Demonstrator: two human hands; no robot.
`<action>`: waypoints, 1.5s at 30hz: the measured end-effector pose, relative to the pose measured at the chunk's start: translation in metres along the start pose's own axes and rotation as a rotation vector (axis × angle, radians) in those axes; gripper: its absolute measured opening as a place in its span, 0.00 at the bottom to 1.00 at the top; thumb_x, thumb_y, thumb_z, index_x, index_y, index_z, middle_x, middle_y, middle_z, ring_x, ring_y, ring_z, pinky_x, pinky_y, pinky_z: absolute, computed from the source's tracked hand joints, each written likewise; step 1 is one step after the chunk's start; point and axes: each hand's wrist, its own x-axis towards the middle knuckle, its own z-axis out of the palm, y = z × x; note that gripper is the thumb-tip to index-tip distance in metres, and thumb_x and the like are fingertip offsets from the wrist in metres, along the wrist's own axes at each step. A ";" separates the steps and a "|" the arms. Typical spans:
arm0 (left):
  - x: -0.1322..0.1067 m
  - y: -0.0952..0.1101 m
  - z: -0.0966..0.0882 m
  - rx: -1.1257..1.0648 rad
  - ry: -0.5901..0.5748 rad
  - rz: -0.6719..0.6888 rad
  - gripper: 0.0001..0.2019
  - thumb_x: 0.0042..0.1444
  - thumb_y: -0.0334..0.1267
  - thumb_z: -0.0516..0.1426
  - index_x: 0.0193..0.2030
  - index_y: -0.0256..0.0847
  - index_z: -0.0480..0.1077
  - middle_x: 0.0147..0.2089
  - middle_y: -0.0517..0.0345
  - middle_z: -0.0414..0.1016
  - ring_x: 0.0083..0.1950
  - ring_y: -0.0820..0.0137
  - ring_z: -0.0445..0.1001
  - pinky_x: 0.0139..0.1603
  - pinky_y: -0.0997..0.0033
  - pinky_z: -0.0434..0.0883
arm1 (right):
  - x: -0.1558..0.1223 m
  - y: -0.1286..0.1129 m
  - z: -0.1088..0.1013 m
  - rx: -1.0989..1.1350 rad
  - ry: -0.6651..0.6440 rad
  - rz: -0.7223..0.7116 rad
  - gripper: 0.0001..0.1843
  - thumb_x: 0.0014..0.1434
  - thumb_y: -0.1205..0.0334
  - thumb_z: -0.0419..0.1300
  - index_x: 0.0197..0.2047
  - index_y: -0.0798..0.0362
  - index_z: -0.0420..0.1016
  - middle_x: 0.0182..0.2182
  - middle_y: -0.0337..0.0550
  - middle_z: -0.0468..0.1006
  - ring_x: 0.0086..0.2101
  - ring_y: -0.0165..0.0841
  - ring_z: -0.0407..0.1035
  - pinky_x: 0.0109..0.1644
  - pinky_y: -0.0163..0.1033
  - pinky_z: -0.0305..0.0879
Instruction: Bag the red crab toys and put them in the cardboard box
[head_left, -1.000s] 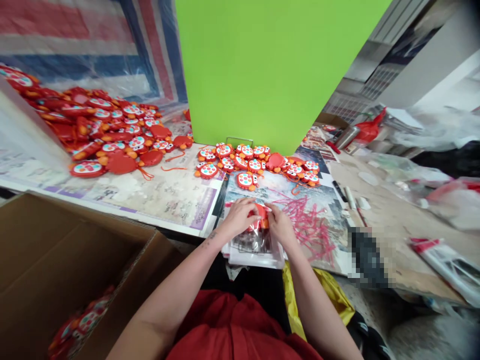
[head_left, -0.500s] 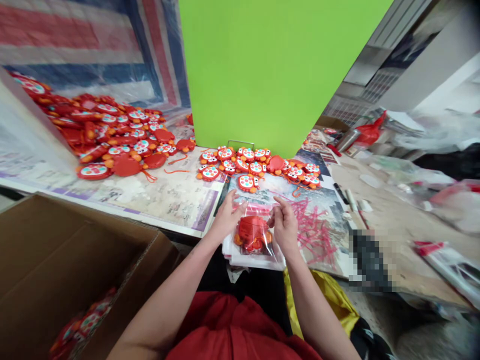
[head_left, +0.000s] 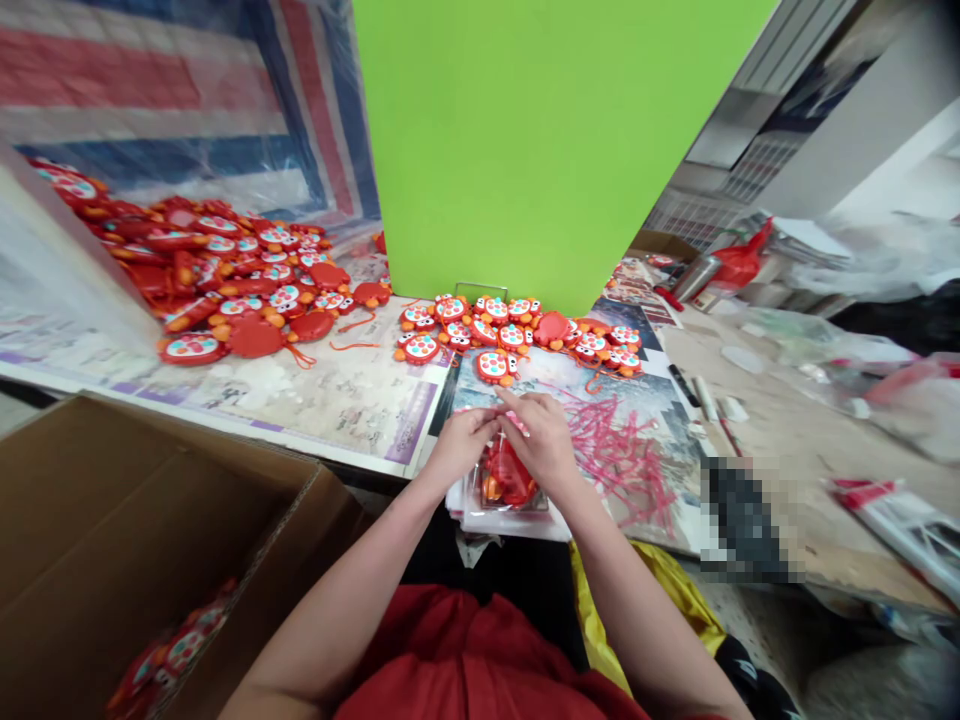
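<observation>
A red and orange animal-shaped toy [head_left: 517,482] lies inside a clear plastic bag [head_left: 480,490], on a stack of white-edged plastic bags [head_left: 551,524] at the table's front edge. Both hands meet at the bag's far end, above the toy. My left hand [head_left: 461,445] is closed, thumb and forefinger pinched at the top of this bag. Across from it, my right hand [head_left: 544,440] has its fingers bent together over the same edge and covers part of the toy. Just beyond the hands sits a single loose toy [head_left: 495,367] with a white, spotted oval top.
Several similar toys [head_left: 517,335] lie before a green panel [head_left: 555,150], with a large heap [head_left: 247,270] at left. Pink strips [head_left: 626,460] are scattered right of the hands. An open cardboard box [head_left: 150,500] stands at lower left, toys inside. Pens [head_left: 705,399] lie at right.
My hands have come together from either side of the bag and now meet at its far end. The right hand has moved left, over the toy.
</observation>
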 end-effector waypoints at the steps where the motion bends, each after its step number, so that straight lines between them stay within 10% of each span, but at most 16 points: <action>1: 0.000 0.003 -0.001 0.085 -0.001 0.027 0.12 0.59 0.32 0.52 0.41 0.37 0.77 0.41 0.52 0.81 0.43 0.63 0.78 0.47 0.66 0.72 | 0.002 -0.003 0.001 -0.039 -0.023 -0.034 0.21 0.67 0.65 0.54 0.62 0.48 0.68 0.38 0.44 0.80 0.43 0.41 0.68 0.50 0.47 0.63; 10: -0.005 0.015 -0.001 0.351 -0.066 0.103 0.14 0.61 0.29 0.49 0.40 0.37 0.76 0.40 0.51 0.82 0.43 0.63 0.79 0.47 0.67 0.71 | 0.008 0.002 0.009 -0.038 -0.051 0.070 0.22 0.61 0.70 0.55 0.57 0.49 0.72 0.33 0.43 0.80 0.39 0.41 0.68 0.46 0.46 0.60; 19: 0.004 -0.033 -0.006 0.031 -0.054 -0.097 0.14 0.60 0.36 0.52 0.48 0.37 0.75 0.44 0.50 0.82 0.46 0.63 0.80 0.48 0.64 0.75 | -0.034 0.171 -0.019 -0.094 0.073 0.921 0.17 0.48 0.64 0.52 0.38 0.56 0.79 0.32 0.49 0.81 0.32 0.40 0.73 0.39 0.42 0.67; 25: 0.004 -0.037 -0.007 -0.012 -0.044 -0.151 0.13 0.60 0.40 0.53 0.45 0.38 0.75 0.44 0.51 0.82 0.47 0.63 0.80 0.49 0.64 0.75 | -0.062 0.222 -0.060 -0.232 -0.036 1.087 0.20 0.47 0.60 0.55 0.41 0.56 0.82 0.31 0.52 0.81 0.36 0.47 0.73 0.43 0.50 0.67; 32: 0.007 -0.034 -0.007 0.029 -0.073 -0.153 0.11 0.55 0.40 0.58 0.41 0.38 0.76 0.43 0.52 0.82 0.46 0.64 0.79 0.50 0.65 0.73 | -0.057 0.206 -0.068 -0.492 0.134 0.903 0.33 0.49 0.61 0.61 0.60 0.53 0.70 0.63 0.61 0.61 0.60 0.56 0.57 0.61 0.65 0.50; 35: 0.006 -0.033 -0.006 -0.026 -0.069 -0.138 0.11 0.55 0.41 0.58 0.40 0.36 0.75 0.43 0.50 0.81 0.44 0.64 0.79 0.49 0.64 0.73 | -0.044 0.173 -0.068 -0.319 0.250 0.697 0.25 0.53 0.62 0.56 0.54 0.57 0.74 0.53 0.61 0.72 0.54 0.50 0.64 0.59 0.58 0.57; 41: -0.005 -0.007 -0.006 -0.222 -0.085 -0.132 0.14 0.54 0.45 0.61 0.39 0.35 0.74 0.42 0.50 0.81 0.45 0.64 0.79 0.49 0.65 0.73 | -0.034 0.073 -0.043 0.607 -0.200 0.638 0.17 0.59 0.49 0.60 0.43 0.51 0.80 0.34 0.44 0.80 0.35 0.38 0.72 0.43 0.45 0.69; 45: -0.011 0.004 -0.009 -0.271 -0.069 -0.201 0.13 0.54 0.43 0.61 0.42 0.36 0.75 0.43 0.50 0.81 0.44 0.64 0.79 0.44 0.65 0.74 | -0.040 0.045 -0.029 0.864 -0.199 0.721 0.17 0.54 0.49 0.66 0.42 0.51 0.80 0.29 0.40 0.80 0.30 0.33 0.71 0.36 0.39 0.68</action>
